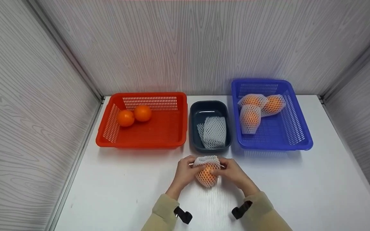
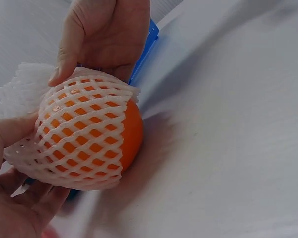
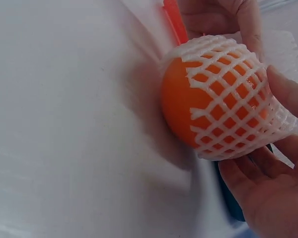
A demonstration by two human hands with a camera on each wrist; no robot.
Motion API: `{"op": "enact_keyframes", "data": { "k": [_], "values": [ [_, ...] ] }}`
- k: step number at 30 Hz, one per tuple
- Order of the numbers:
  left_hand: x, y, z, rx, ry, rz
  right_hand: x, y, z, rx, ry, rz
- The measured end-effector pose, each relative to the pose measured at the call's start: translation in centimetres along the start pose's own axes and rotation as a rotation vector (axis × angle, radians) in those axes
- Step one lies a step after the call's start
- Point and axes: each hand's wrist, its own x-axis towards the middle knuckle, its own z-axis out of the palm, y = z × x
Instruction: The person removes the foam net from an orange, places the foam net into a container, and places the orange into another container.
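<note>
Over the front middle of the white table, both hands hold one orange (image 2: 134, 135) partly covered by a white foam net sleeve (image 1: 208, 175). My left hand (image 1: 186, 171) grips the netted fruit from the left, its thumb on the front of the net. From the right, my right hand (image 1: 234, 173) grips it the same way, thumb pressed to the mesh. In both wrist views, one end of the orange pokes bare out of the net (image 3: 228, 99), while loose net bunches at the opposite end between the hands.
Behind the hands stands a dark teal tray (image 1: 209, 104) with folded foam nets (image 1: 215, 132). To its left, a red basket (image 1: 153, 136) contains two bare oranges (image 1: 143, 113). On its right, a blue basket (image 1: 276, 141) holds three netted oranges (image 1: 251, 117). Panels enclose the table (image 1: 114, 189) at back and sides.
</note>
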Motion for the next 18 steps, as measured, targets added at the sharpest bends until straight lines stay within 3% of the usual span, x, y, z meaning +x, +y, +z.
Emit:
{"op": "enact_keyframes", "data": {
  "k": [5,9,12,18],
  "values": [
    [0.1,0.0,0.0,-0.013,0.022,-0.015,0.2,-0.1,0.2,-0.03,0.085,-0.03],
    [0.6,-2.3,0.1,-0.026,0.028,-0.033,0.3,-0.3,0.6,-0.052,0.146,-0.057],
    [0.7,-4.1,0.0,-0.042,-0.005,-0.054,0.2,-0.5,1.0,-0.096,0.178,-0.095],
    [0.2,-4.5,-0.8,-0.001,-0.094,-0.17,0.1,-0.7,1.5,-0.128,0.273,-0.096]
  ]
}}
